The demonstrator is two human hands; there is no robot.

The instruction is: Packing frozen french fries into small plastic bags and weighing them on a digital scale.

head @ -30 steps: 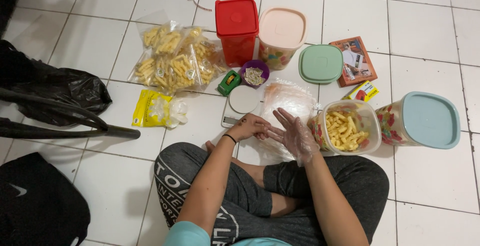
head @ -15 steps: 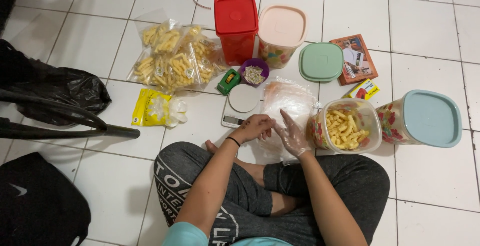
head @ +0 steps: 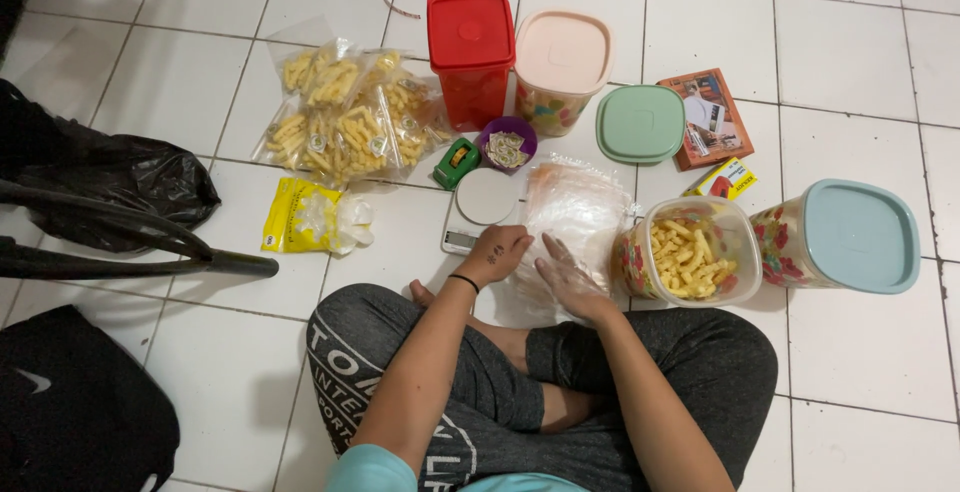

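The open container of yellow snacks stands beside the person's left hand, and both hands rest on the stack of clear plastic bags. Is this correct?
Not quite. In the head view the open container stands beside the right hand, not the left hand. Both hands do rest on the stack of clear plastic bags.

White tiled floor [head: 850, 42], grey grout

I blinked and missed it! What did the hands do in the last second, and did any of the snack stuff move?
The gloved right hand slid down and toward the bare left hand, so both now press close together on the stack of clear bags. Nothing was picked up or dropped. The open snack tub, scale and lidded containers stayed put.
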